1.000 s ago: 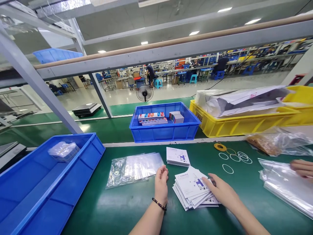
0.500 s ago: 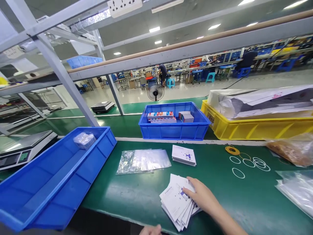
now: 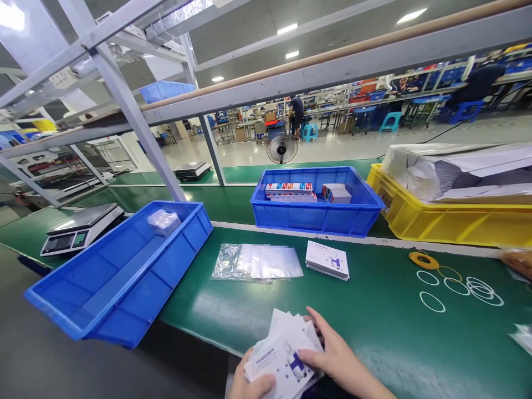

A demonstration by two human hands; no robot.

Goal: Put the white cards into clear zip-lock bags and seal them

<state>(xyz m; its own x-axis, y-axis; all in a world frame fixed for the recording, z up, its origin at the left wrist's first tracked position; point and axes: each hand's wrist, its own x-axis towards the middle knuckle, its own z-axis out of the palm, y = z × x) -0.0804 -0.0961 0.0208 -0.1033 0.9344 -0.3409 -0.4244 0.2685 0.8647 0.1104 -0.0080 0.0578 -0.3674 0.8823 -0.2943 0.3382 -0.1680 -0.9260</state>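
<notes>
A loose, fanned stack of white printed booklets (image 3: 276, 354) is held between my two hands at the near edge of the green table. My left hand (image 3: 249, 379) grips its left side, thumb on top. On the right side, my right hand (image 3: 334, 352) has its thumb on the top booklet and its fingers around the far edge. Beyond them lies a neater stack of the same booklets (image 3: 327, 259). To its left are clear plastic bags (image 3: 266, 261), lying flat.
A long blue bin (image 3: 124, 282) with a wrapped bundle stands left, beside a scale (image 3: 81, 227). Behind are a blue bin (image 3: 316, 213) with printed boxes and a yellow bin (image 3: 453, 221) with papers. White rubber bands (image 3: 432, 302) and yellow ones (image 3: 423, 260) lie right.
My left hand has come up from the bottom edge and taken hold of the booklets' left side. The stack has moved nearer and left with my right hand. The view has swung left.
</notes>
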